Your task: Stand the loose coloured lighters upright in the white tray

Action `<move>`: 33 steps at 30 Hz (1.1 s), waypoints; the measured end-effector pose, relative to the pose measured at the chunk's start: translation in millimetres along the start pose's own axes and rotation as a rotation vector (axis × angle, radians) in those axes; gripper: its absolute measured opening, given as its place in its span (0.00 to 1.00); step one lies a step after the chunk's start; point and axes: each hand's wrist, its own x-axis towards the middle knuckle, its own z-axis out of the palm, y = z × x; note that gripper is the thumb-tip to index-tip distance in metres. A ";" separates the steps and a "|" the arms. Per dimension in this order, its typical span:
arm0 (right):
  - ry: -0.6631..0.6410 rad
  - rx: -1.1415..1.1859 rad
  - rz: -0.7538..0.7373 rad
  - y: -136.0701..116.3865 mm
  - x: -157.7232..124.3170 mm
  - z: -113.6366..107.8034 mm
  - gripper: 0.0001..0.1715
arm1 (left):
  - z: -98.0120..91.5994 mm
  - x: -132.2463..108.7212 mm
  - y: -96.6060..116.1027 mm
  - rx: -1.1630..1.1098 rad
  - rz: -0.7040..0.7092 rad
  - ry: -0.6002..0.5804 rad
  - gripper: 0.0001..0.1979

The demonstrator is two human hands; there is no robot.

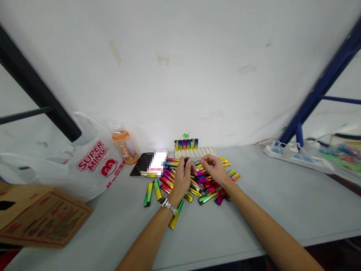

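Observation:
My left hand (184, 176), wearing a metal-band watch (168, 206), is closed around a lighter whose black top (186, 161) shows above the fingers; the rest of it is hidden. Just to the right, my right hand (214, 169) has its thumb and fingertips pinched together, and whatever they hold cannot be made out. Under and around both hands lies a loose pile of shiny coloured lighters (208, 197). Behind them, a white tray with holes (200, 151) carries a row of several upright lighters (184, 145) on its left part.
Left of the pile lies a dark tablet or phone (138, 165) with a bright screen. Beyond it stand an orange drink bottle (125, 145), a white plastic bag (93, 165) and a cardboard box (45, 218). A power strip (299, 157) lies at right on the grey table (270, 188).

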 end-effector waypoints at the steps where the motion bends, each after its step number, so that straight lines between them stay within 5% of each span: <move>1: 0.007 -0.016 -0.003 1.6 0.3 0.0 0.17 | 1.0 -0.9 0.1 -0.052 -0.022 -0.012 0.14; 13: -0.075 -0.116 -0.023 2.0 -2.5 8.7 0.20 | 7.4 0.8 -4.3 -0.356 -0.300 0.007 0.27; 29: -0.081 -0.124 -0.032 5.0 -4.3 10.2 0.20 | 4.4 4.0 11.9 0.139 -0.186 0.093 0.15; 33: -0.071 -0.132 -0.038 7.3 -4.5 10.9 0.21 | 4.6 4.4 6.6 0.091 -0.173 0.092 0.15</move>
